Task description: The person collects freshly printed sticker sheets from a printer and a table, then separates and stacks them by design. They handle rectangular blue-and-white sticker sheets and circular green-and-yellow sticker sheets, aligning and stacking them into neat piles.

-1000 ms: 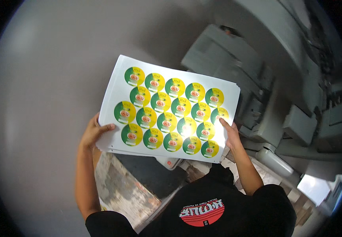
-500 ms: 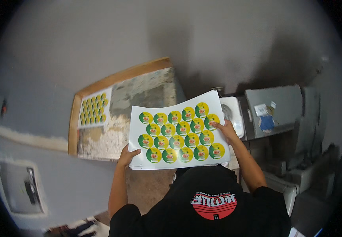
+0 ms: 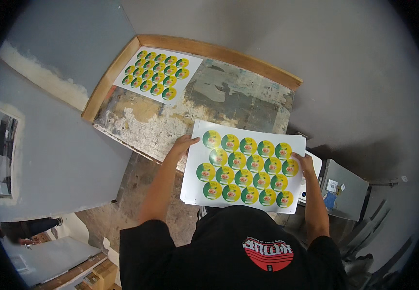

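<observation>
Evenly support the stack of printed sheets (image 3: 246,166) before your shirt (image 3: 195,251): your left hand (image 3: 184,144) pinches its left edge and your right hand (image 3: 306,163) its right, thumbs on top, the other fingers mostly hidden. Its lower-left corners look slightly fanned, so light, matched pressure should limit slipping. Beyond lies the tabletop (image 3: 139,116), a matching sheet (image 3: 182,86) in its far-left corner.

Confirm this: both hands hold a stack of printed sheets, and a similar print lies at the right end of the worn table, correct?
Not quite: the head view shows the similar print at the left end of the worn table. The left hand and right hand do hold a stack of printed sheets.
</observation>
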A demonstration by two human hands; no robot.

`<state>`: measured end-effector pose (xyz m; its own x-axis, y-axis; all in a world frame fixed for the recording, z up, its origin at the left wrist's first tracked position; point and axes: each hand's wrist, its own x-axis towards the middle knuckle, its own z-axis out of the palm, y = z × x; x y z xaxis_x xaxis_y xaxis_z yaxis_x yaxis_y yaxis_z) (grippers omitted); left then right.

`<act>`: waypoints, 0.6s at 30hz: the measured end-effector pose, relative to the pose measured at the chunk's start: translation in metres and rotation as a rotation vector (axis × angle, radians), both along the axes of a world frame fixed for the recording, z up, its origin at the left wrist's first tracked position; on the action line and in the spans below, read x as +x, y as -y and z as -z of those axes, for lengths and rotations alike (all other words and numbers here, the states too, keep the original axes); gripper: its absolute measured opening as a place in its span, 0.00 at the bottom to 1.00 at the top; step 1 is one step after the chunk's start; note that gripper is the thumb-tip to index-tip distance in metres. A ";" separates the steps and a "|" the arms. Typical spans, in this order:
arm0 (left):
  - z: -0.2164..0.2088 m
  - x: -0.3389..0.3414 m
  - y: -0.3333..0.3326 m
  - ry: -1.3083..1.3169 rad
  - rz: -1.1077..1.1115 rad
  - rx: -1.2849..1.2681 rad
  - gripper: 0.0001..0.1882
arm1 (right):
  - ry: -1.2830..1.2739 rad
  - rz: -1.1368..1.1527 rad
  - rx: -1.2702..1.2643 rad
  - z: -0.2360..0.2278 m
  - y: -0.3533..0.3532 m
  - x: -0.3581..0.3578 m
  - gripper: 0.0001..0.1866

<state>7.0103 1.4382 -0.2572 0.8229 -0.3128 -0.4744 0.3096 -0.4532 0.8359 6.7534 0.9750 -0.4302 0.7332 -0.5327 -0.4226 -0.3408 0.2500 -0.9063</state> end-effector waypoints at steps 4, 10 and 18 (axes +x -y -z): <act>-0.038 -0.017 0.050 0.385 0.166 0.251 0.23 | 0.051 -0.016 -0.486 -0.060 -0.023 0.007 0.24; -0.065 -0.107 0.154 0.838 0.296 0.886 0.21 | -0.129 -0.166 -1.046 -0.175 -0.100 0.033 0.18; -0.060 -0.080 0.116 0.873 0.241 0.723 0.22 | -0.016 -0.194 -1.017 -0.140 -0.052 0.016 0.23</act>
